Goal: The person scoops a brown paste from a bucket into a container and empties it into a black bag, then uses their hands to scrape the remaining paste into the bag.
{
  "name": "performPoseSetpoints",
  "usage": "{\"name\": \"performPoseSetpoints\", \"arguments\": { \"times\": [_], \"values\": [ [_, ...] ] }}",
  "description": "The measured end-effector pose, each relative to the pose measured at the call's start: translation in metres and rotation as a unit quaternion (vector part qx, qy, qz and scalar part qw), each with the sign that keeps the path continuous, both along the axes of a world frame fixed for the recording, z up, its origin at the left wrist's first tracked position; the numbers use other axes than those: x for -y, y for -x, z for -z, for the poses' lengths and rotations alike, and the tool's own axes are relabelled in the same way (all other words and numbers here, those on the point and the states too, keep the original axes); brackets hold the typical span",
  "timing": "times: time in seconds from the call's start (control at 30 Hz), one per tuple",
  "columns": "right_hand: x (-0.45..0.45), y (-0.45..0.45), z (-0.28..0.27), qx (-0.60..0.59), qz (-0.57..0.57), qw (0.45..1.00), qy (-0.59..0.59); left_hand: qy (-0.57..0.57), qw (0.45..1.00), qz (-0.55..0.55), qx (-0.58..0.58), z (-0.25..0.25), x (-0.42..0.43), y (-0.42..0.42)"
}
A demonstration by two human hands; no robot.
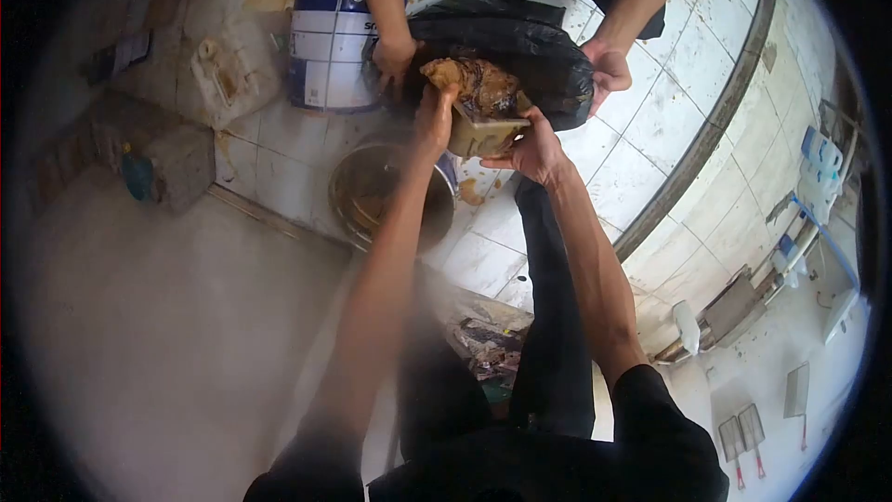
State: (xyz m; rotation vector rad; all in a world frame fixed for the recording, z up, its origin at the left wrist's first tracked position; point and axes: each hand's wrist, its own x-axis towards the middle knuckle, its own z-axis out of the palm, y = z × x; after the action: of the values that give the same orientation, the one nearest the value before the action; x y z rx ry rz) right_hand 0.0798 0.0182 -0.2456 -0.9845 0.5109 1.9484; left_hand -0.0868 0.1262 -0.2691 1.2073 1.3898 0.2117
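Both my hands grip a pale, rectangular plastic container, tilted at the mouth of a black plastic bag. My left hand is closed on its left side, and my right hand is closed round its right side. A wet brown lumpy mass fills the container and reaches over its far edge; what it is I cannot tell. Another person's hands hold the bag open, one hand at its left rim and the other hand at its right.
Left of the bag stands a blue and white bucket. Nearer me is an open bucket with brown residue inside. A stained jerrycan is farther left. Brown splashes mark the white tiles, which a raised curb borders on the right.
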Motion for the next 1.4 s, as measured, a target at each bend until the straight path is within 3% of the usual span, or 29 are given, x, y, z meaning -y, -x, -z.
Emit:
{"name": "performPoseSetpoints", "arguments": {
  "times": [0.1,0.13,0.17,0.2,0.37,0.43,0.47,0.57,0.6,0.7,0.83,0.9,0.93,1.0,1.1,1.13,1.2,1.23,1.27,1.37,1.4],
  "values": [
    [-0.006,-0.008,0.002,0.027,-0.040,0.999,-0.011,0.076,0.994,0.026,-0.079,0.014,-0.023,-0.011],
    [-0.006,-0.011,0.010,0.021,-0.062,0.998,-0.018,0.067,0.996,0.046,-0.046,0.019,-0.027,-0.011],
    [-0.009,-0.013,0.007,0.022,-0.057,0.998,-0.019,0.183,0.980,0.005,-0.083,0.030,-0.033,-0.007],
    [-0.013,-0.015,0.006,0.050,-0.097,0.994,-0.003,0.201,0.974,-0.002,-0.106,0.043,-0.039,-0.006],
    [-0.026,-0.025,-0.010,0.182,-0.230,0.953,0.070,0.277,0.953,-0.016,-0.122,0.024,-0.054,-0.026],
    [-0.030,-0.026,-0.008,0.170,-0.236,0.951,0.103,0.384,0.916,-0.010,-0.120,0.026,-0.067,-0.026],
    [-0.031,-0.024,-0.009,0.224,-0.227,0.942,0.101,0.357,0.923,-0.019,-0.141,0.072,-0.070,-0.003],
    [-0.030,-0.019,0.016,0.331,-0.228,0.908,0.115,0.387,0.918,-0.057,-0.067,0.051,-0.066,-0.005],
    [-0.028,-0.017,0.029,0.385,-0.241,0.882,0.127,0.446,0.891,-0.076,-0.048,0.050,-0.070,-0.007],
    [-0.032,-0.018,0.023,0.360,-0.293,0.878,0.120,0.412,0.906,-0.067,-0.066,0.019,-0.068,-0.021],
    [-0.035,-0.004,0.019,0.437,-0.253,0.846,0.171,0.413,0.906,-0.003,-0.093,0.045,-0.085,-0.007],
    [-0.035,-0.002,0.016,0.440,-0.208,0.858,0.161,0.360,0.911,0.014,-0.198,0.041,-0.092,-0.010],
    [-0.033,0.000,0.018,0.439,-0.208,0.859,0.163,0.406,0.902,0.012,-0.147,0.034,-0.098,-0.011],
    [-0.031,0.005,0.020,0.365,-0.093,0.918,0.121,0.394,0.901,0.015,-0.179,0.024,-0.102,-0.020],
    [-0.031,0.009,0.020,0.291,-0.055,0.945,0.136,0.369,0.912,0.038,-0.173,0.009,-0.110,-0.021],
    [-0.032,0.010,0.015,0.289,-0.051,0.946,0.136,0.357,0.907,0.072,-0.209,0.013,-0.117,-0.019],
    [-0.032,0.012,-0.003,0.170,0.036,0.977,0.125,0.343,0.898,0.111,-0.251,0.010,-0.124,-0.018],
    [-0.032,0.015,-0.009,0.168,0.043,0.977,0.124,0.287,0.906,0.142,-0.277,0.005,-0.126,-0.018],
    [-0.032,0.018,-0.014,0.137,0.053,0.983,0.110,0.230,0.909,0.173,-0.300,-0.005,-0.126,-0.023],
    [-0.031,0.036,-0.005,0.076,0.092,0.990,0.076,0.253,0.890,0.234,-0.299,-0.060,-0.136,-0.060],
    [-0.031,0.042,-0.007,0.042,0.127,0.990,0.054,0.261,0.881,0.208,-0.334,-0.075,-0.134,-0.075]
  ]
}}
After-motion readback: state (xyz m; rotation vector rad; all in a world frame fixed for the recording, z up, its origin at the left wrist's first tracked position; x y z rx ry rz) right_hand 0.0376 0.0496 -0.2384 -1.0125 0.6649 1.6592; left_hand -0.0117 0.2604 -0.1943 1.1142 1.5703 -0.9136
